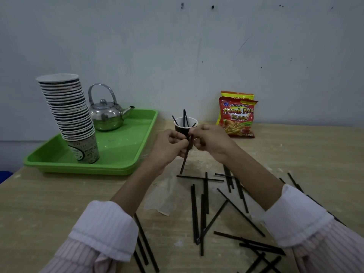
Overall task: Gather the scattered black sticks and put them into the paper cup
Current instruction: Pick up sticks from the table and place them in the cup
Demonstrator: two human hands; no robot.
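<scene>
both my left hand (171, 143) and right hand (206, 139) pinch one stick (184, 163) just near of the cup (185, 128); i'd lift it clear of the rim, then drop it in upright.

I wear a long-sleeved shirt in pale pink with fine lengthwise stripes, ribbed-looking along each arm. My left sleeve (102, 231) ends in a broad white cuff turned back on itself, soft and rounded at the fold, leaving the forearm bare below it. My right sleeve (307, 231) has the same white cuff, folded back into a wide smooth band with the striped cloth bunching behind it. My left hand (169, 148) and right hand (210, 140) are bare: no gloves.
</scene>
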